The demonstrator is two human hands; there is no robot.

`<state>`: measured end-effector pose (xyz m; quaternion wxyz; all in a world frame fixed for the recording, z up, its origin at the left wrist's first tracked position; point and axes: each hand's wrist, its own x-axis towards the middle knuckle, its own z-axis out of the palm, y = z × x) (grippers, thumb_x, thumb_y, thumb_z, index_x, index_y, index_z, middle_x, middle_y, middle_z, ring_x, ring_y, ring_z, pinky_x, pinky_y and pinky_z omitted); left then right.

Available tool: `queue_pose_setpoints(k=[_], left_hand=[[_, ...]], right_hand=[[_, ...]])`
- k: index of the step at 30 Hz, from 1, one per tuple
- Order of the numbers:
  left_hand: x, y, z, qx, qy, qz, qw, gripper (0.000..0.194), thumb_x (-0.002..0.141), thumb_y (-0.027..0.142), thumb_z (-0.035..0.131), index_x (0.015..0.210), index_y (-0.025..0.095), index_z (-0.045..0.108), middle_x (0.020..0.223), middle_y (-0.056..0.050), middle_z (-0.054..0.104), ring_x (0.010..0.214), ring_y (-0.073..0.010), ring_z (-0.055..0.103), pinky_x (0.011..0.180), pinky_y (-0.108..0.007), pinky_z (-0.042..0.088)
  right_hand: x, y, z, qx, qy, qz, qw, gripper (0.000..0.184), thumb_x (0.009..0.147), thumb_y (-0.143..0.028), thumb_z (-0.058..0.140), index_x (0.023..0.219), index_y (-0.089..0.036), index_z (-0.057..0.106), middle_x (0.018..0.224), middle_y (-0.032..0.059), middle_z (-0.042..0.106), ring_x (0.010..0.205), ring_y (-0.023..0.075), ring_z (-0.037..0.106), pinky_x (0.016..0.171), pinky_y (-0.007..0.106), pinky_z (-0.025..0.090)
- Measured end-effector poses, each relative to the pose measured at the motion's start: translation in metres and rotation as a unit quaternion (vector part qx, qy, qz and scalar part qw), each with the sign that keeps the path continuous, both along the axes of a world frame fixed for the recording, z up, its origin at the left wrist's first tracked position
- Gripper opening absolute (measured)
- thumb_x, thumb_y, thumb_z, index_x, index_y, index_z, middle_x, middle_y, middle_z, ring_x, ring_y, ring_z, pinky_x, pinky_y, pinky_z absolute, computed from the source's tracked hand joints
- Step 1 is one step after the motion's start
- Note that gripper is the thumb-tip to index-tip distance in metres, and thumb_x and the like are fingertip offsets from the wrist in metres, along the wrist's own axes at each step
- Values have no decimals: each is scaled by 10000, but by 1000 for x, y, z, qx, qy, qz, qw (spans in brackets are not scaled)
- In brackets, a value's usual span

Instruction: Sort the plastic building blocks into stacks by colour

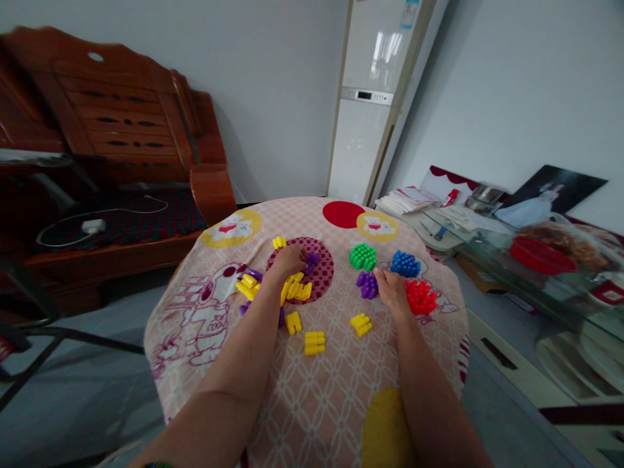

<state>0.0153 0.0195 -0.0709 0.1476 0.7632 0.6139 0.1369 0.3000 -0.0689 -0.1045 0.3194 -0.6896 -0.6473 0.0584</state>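
Note:
My left hand (291,259) reaches over the pile in the table's middle. Its curled fingers are on a purple plastic toy block (311,261); the fingertips are partly hidden. Yellow toy blocks (295,287) lie just below that hand, with more yellow ones (248,285) left of the wrist. Over on the right, my right hand (391,289) rests low on the cloth, its fingers closed at the edge of a purple block cluster (367,285). Around it stand a green cluster (363,257), a blue cluster (405,263) and a red cluster (420,297).
A patterned cloth covers the round table (336,403). Separate yellow pieces (314,342) lie nearer me, between my forearms. A glass shelf (497,260) with papers and a red basket (543,253) borders the right side. A wooden bench (121,143) stands at the left.

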Motion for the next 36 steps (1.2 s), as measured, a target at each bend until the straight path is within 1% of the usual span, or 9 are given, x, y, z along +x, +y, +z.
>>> queue_pose_setpoints(k=[2,5,7,12,16,20,25,28,36], left_hand=[[0,-1,2,1,-6,-21,1000,344,680,160,708,1023,169,725,960,-39,748,856,-173,660,719,-224,477],[-1,0,6,-3,-27,-38,999,190,704,192,684,882,162,742,817,-16,738,789,-169,653,701,-229,475],[4,-1,10,9,-69,-43,997,147,724,199,656,841,159,735,748,-6,724,753,-165,649,683,-231,474],[43,-15,14,52,-135,-90,985,151,740,227,663,858,145,711,784,-27,723,724,-153,640,654,-229,461],[78,-35,10,55,-112,-123,984,165,739,224,680,878,136,696,806,-40,718,722,-150,633,659,-234,444],[97,-49,5,20,-70,-162,984,151,719,247,715,835,155,688,803,-29,712,741,-160,635,658,-237,435],[102,-55,4,-21,-6,-204,979,212,651,258,779,825,164,704,850,-39,718,807,-190,651,669,-243,435],[101,-55,4,-31,2,-222,975,223,636,257,783,833,175,715,867,-37,724,829,-194,655,674,-239,435],[108,-62,4,-47,9,-223,974,143,657,294,771,681,174,697,675,-13,678,668,-157,616,598,-235,402]], right_hand=[[0,1,1,-9,-6,-6,1000,436,940,-396,348,596,-201,531,603,58,592,595,164,491,588,282,282],[-1,1,2,-13,-9,-14,1000,441,943,-397,354,599,-198,543,602,58,597,594,163,494,586,279,282],[-1,1,1,-9,-7,-12,1000,443,946,-402,355,601,-198,542,599,54,594,590,160,491,587,277,282],[-1,-2,-2,10,0,0,1000,470,964,-424,339,593,-202,526,586,33,577,564,145,469,572,271,272],[0,-2,-5,20,10,4,1000,494,975,-442,320,593,-203,524,579,29,570,561,148,473,568,272,273],[0,0,-5,33,18,14,999,475,973,-422,332,620,-197,557,606,42,595,574,157,489,587,277,291],[0,-1,-6,37,21,18,999,494,978,-437,328,615,-192,556,602,38,591,564,151,477,575,278,277],[0,-1,-6,30,17,15,999,498,977,-438,333,609,-191,559,592,33,585,558,147,473,573,277,275],[0,0,-6,28,16,12,999,501,979,-446,333,613,-199,570,600,42,600,563,154,478,572,278,277]])
